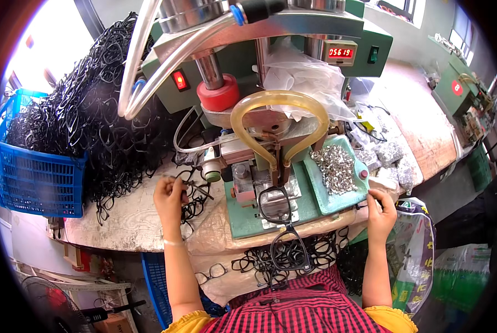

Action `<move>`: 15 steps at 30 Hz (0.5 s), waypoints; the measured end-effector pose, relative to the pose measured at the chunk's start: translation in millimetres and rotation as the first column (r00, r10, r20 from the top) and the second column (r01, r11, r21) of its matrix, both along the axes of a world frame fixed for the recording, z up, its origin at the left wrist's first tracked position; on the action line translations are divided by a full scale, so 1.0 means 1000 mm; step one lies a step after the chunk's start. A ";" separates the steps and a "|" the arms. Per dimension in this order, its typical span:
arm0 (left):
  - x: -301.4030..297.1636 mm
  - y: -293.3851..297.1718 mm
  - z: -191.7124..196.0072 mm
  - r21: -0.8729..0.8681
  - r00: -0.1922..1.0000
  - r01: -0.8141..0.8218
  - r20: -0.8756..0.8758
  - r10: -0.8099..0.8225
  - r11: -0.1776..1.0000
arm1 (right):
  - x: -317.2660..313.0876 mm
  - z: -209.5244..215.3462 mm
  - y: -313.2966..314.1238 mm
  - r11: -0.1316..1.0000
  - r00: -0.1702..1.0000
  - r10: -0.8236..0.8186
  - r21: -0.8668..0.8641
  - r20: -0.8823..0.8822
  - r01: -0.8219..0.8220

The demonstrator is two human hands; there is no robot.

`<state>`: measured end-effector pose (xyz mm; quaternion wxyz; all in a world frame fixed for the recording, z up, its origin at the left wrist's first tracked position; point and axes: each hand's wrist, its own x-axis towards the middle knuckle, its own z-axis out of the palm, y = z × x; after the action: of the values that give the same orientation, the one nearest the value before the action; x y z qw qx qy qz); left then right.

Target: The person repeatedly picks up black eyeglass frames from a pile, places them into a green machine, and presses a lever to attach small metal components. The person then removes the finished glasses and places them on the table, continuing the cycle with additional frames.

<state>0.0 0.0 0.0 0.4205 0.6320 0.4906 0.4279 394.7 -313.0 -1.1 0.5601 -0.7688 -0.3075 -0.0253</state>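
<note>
Black spectacle frame (288, 226) (round-rimmed); left hand (169, 195) and right hand (382, 210) half-curled, grip unclear.

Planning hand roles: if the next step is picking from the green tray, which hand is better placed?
Probably the right hand: it is beside the green tray holding small shiny parts. The left hand is left of the machine, nearer the heap of black frames.
</note>
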 end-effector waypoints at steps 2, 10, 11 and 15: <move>0.007 -0.029 0.020 -0.067 0.975 0.043 0.219 -0.027 0.997 | -0.022 0.025 -0.001 0.999 0.998 0.052 0.001 -0.030 -0.052; 0.060 -0.040 0.012 -0.060 0.885 0.035 0.465 -0.003 0.998 | -0.078 0.071 0.138 0.794 0.854 0.515 0.335 0.073 -0.508; 0.061 -0.047 0.009 -0.071 0.840 0.045 0.542 0.000 0.996 | -0.084 0.071 0.139 0.787 0.852 0.524 0.379 0.009 -0.488; 0.050 -0.076 -0.011 -0.149 0.818 -0.020 0.566 0.102 0.989 | -0.097 0.067 0.125 0.775 0.797 0.579 0.423 -0.175 -0.470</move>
<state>50.2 -76.0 -11.5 0.5766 0.4281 0.3899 0.5765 297.6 -187.6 65.5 0.7139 -0.5303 -0.4147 0.1930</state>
